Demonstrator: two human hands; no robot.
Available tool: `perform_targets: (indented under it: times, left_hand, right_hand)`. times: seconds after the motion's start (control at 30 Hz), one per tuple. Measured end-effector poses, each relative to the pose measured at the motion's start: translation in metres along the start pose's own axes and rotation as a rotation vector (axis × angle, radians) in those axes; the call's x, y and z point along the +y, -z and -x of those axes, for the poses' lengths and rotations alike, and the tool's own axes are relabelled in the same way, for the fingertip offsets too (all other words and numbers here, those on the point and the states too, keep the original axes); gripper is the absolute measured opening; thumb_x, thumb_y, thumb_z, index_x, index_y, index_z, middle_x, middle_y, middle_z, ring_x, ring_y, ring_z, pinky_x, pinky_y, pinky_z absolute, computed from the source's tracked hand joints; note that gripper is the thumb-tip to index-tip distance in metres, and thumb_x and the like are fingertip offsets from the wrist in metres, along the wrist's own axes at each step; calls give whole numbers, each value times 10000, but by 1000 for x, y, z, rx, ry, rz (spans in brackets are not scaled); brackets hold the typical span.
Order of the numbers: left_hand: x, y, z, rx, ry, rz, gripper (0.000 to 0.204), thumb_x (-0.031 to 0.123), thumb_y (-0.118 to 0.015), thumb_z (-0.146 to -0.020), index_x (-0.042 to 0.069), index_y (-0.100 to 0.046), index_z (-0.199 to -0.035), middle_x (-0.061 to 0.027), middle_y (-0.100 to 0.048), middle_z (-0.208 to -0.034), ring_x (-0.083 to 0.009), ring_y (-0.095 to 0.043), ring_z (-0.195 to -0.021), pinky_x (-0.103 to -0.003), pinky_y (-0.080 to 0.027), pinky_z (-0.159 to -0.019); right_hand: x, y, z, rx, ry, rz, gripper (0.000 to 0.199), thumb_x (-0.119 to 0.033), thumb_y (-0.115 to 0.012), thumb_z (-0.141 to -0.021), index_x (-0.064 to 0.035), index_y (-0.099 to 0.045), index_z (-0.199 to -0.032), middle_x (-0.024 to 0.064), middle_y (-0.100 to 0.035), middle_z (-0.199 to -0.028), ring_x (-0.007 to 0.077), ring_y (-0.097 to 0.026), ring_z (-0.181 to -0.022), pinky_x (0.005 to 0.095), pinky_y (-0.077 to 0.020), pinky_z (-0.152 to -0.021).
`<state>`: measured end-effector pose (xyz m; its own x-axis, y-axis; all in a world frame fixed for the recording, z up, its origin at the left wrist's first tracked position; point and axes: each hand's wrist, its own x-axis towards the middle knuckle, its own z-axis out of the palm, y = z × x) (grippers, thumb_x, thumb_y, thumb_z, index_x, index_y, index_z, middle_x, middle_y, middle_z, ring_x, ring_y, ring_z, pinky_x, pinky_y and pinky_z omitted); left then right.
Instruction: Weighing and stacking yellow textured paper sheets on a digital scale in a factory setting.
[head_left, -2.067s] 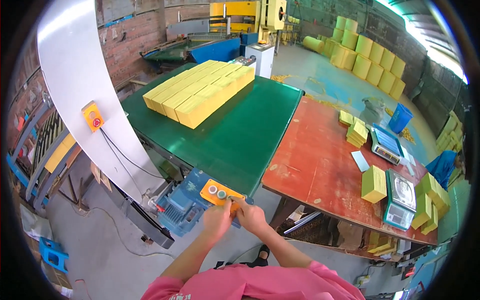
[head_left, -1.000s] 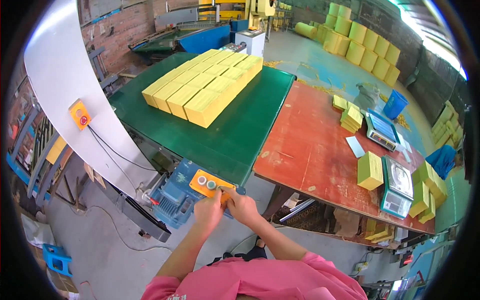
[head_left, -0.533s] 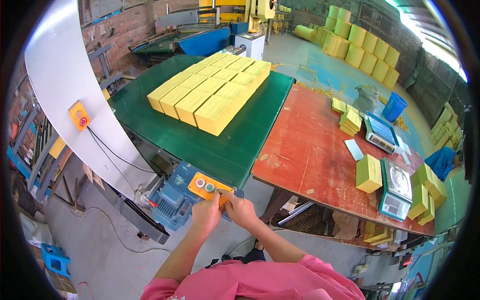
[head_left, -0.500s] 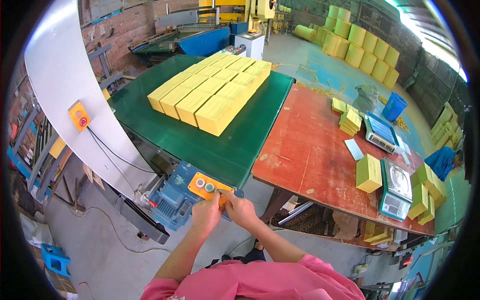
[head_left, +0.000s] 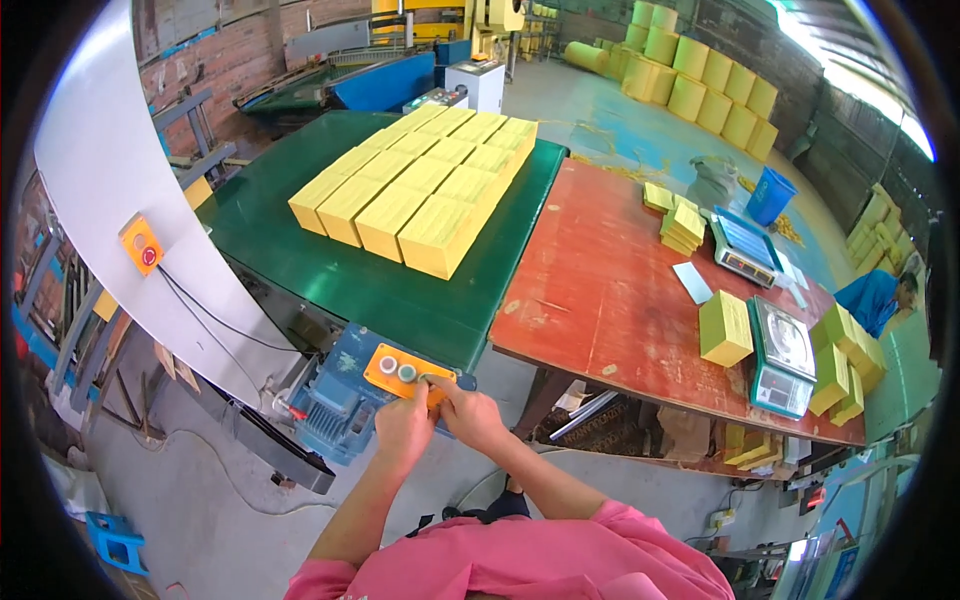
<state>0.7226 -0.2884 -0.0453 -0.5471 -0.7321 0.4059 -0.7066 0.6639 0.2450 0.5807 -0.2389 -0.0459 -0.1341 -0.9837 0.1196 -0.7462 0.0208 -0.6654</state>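
Both my hands are at the near right end of an orange push-button control box (head_left: 384,366), which rests on the blue motor housing. My left hand (head_left: 404,428) is closed at the box's lower end, its fingers partly hidden. From the right, my right hand (head_left: 472,415) grips the same end, thumb and finger by a button. A pale and a green button show on the uncovered part. Beyond, rows of yellow paper blocks (head_left: 432,232) sit close together on a green conveyor belt (head_left: 310,278).
A red-topped table (head_left: 590,290) adjoins the belt, bearing two scales (head_left: 782,350), a single yellow block (head_left: 725,328) and small stacks. At left, a white panel (head_left: 100,140) carries an emergency stop (head_left: 148,256). A person in blue (head_left: 872,300) is at far right.
The yellow blocks have shifted toward the near right relative to the green belt. My hands stay on the control box. The view has turned slightly, and more of the person in blue shows.
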Motion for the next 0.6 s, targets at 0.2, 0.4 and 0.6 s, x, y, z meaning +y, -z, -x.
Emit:
perform_targets:
  times: [0.2,0.4,0.6]
  left_hand:
    - [-1,1,-1,-14,-1,-10,415,248,-766,-761,74,-589,-1094,-98,-632,-595,-282,-655,-548,-394,-495,-488]
    - [-3,-1,0,-42,20,1,498,260,-804,-721,85,-594,-1137,-111,-644,-623,-300,-657,-572,-409,-494,-512]
    - [1,2,-2,-49,22,38,492,241,-809,-713,81,-594,-1126,-121,-657,-661,-312,-664,-605,-424,-505,-532]
  right_hand:
    - [0,-4,1,23,-10,-6,401,-192,-486,-913,-208,-511,-1313,199,-679,-788,396,-668,-704,508,-533,-636]
    - [2,-10,0,62,-8,-3,420,-167,-525,-897,-231,-525,-1312,173,-651,-688,378,-656,-632,499,-528,-595]
    - [3,-11,3,81,-21,3,429,-160,-522,-890,-244,-534,-1311,168,-656,-698,377,-656,-632,498,-528,-596]
